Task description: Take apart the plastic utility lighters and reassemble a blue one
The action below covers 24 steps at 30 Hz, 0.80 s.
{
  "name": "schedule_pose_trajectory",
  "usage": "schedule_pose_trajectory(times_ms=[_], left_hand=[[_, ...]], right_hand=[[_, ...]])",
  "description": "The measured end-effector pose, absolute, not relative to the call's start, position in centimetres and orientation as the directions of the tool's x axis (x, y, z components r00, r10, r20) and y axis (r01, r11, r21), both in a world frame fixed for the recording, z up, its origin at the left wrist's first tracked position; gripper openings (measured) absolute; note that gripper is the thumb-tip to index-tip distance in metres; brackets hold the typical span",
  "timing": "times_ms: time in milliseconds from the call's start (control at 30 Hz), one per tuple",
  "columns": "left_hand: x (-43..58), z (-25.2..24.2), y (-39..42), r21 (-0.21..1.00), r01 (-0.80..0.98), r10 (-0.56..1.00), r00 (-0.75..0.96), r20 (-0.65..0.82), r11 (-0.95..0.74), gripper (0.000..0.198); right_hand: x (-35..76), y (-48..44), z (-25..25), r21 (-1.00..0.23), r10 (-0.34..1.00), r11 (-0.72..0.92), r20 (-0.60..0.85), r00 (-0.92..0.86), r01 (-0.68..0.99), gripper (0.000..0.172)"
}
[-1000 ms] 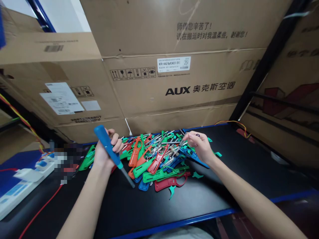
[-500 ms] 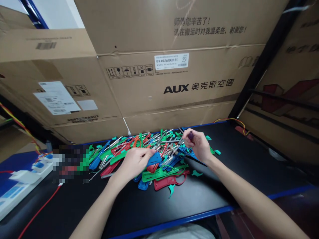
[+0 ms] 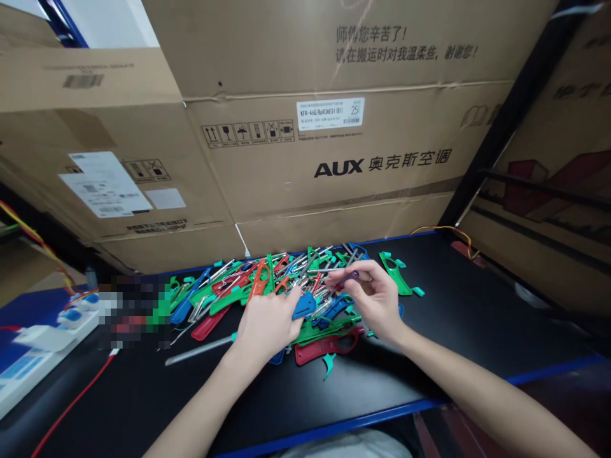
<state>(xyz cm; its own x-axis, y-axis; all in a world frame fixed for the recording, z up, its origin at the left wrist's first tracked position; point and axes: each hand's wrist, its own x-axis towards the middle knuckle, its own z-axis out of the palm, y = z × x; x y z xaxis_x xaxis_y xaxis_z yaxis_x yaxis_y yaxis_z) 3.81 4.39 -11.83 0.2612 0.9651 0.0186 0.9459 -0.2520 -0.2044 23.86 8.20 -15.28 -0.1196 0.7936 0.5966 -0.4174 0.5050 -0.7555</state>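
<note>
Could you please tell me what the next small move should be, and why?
I would probably bring the right hand slightly closer to the blue handle: the left hand grips that handle with one end toward the right hand, which pinches a small dark purple piece, and a gap separates the two.

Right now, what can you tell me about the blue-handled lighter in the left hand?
The blue-handled lighter has a smooth, plastic-looking handle, mostly hidden by the left hand gripping it; a rounded end with a dark slot shows past the thumb. At the other end, a teal collar meets a straight grey, metal-looking rod pointing toward the picture's lower left. Whether the rod touches the black tabletop cannot be told.
</note>
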Motion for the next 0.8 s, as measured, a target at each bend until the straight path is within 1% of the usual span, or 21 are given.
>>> schedule_pose_trajectory(times_ms=[67, 167, 300, 433, 500, 600, 700, 800], left_hand=[[4.1, -11.6, 4.2, -0.226, 0.949, 0.976, 0.216, -0.031, -0.217, 0.033], [4.5, -11.6, 4.0, -0.206, 0.952, 0.973, 0.214, -0.082, -0.226, 0.034], [4.8, -12.1, 4.1, -0.178, 0.955, 0.970, 0.223, -0.096, -0.238, 0.037], [4.7, -12.3, 4.1, -0.159, 0.964, 0.977, 0.202, -0.074, -0.211, 0.037], [4.7, -12.3, 4.1, -0.161, 0.967, 0.980, 0.189, -0.066, -0.197, 0.037], [4.9, -12.2, 3.9, -0.164, 0.969, 0.982, 0.177, -0.071, -0.186, 0.039], [5.2, -12.2, 3.6, -0.154, 0.969, 0.980, 0.183, -0.078, -0.193, 0.041], [5.5, -12.1, 3.5, -0.147, 0.970, 0.981, 0.182, -0.069, -0.191, 0.040]], right_hand=[[23.5, 7.3, -15.6, -0.674, 0.716, 0.625, 0.696, -0.055, -0.394, 0.016], [23.2, 6.6, -16.0, -0.583, 0.601, 0.747, 0.798, -0.051, -0.320, 0.021], [23.1, 6.7, -16.3, -0.536, 0.523, 0.815, 0.844, -0.120, -0.220, 0.025], [23.3, 6.6, -16.3, -0.380, 0.370, 0.915, 0.924, -0.100, -0.132, 0.037], [23.4, 6.4, -16.3, -0.325, 0.319, 0.940, 0.945, -0.076, -0.101, 0.045], [23.5, 6.4, -16.3, -0.289, 0.285, 0.955, 0.957, -0.056, -0.062, 0.054], [23.7, 6.7, -16.3, -0.227, 0.226, 0.974, 0.973, -0.054, -0.020, 0.055], [23.9, 6.8, -16.1, -0.224, 0.224, 0.974, 0.974, -0.047, -0.016, 0.054]])
